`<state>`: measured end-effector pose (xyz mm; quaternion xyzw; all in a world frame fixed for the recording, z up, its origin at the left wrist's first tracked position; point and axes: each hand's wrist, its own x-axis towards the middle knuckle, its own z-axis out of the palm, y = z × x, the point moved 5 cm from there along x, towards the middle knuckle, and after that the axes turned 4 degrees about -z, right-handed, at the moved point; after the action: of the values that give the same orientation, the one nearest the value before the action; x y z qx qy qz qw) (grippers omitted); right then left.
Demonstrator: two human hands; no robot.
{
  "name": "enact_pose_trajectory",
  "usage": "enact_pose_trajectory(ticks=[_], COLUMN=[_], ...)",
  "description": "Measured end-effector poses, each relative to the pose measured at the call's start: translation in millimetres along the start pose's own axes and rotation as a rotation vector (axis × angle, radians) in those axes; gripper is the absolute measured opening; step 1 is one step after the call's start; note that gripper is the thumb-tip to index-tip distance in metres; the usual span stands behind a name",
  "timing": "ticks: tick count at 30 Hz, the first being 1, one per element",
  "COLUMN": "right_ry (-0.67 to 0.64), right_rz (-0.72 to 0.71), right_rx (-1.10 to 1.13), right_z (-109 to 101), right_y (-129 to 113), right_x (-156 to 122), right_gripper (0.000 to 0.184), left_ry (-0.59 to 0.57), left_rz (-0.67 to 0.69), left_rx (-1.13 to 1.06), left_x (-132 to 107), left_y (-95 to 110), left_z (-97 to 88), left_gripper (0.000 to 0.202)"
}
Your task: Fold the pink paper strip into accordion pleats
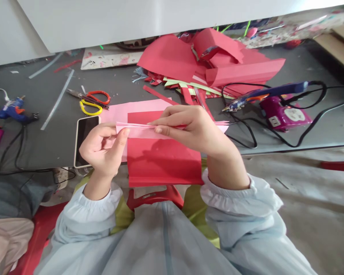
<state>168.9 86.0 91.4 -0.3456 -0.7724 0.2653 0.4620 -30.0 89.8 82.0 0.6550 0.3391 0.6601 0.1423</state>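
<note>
Item: pink paper strip (137,131), pleated; light, limp, probably creases easily. left hand (103,149) pinches its left end; right hand (189,128) pinches mid-length.

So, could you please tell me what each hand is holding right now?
Left hand: closed on the folded pink paper.
Right hand: closed on the same paper.

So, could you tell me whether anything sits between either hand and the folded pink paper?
Nothing visible does: the left hand and right hand both pinch the folded pink paper directly, above the red sheet.
</note>
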Motion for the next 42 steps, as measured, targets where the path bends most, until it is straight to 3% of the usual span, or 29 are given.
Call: enact_pose_trajectory(ticks=[8, 13, 20, 28, 38, 42], right_ry=[0.017, 0.060, 0.089, 0.092, 0.112, 0.074], right_rz=[-0.042, -0.146, -0.248, -0.292, -0.346, -0.290], right_rx=[-0.067, -0.131, -0.185, -0.216, -0.255, -0.263], right_z=[-3.0, -9.0, -12.9, -13.6, -11.8, -12.7], right_y=[-1.8, -4.1, -10.0, -13.4, -18.0, -16.7], right_x=[-0.7, -3.0, -4.9, -5.0, -5.8, -6.5], right_gripper=[0.015, 0.018, 0.016, 0.016, 0.013, 0.016], left_ry=[-0.024, -0.103, -0.076, -0.029, -0.108, -0.093], left_rz=[0.026, 0.122, 0.257, 0.234, 0.301, 0.188], left_rx=[0.000, 0.026, 0.097, 0.161, 0.113, 0.050], left_x=[1.2, 1.8, 0.9, -3.1, -1.3, 2.2], left_y=[-0.4, -2.7, -1.9, -3.6, 5.1, 2.6], left_z=[1.2, -1.8, -10.1, -16.4, -13.6, -12.0], left_gripper=[0.014, 0.009, 0.009, 0.023, 0.015, 0.015])
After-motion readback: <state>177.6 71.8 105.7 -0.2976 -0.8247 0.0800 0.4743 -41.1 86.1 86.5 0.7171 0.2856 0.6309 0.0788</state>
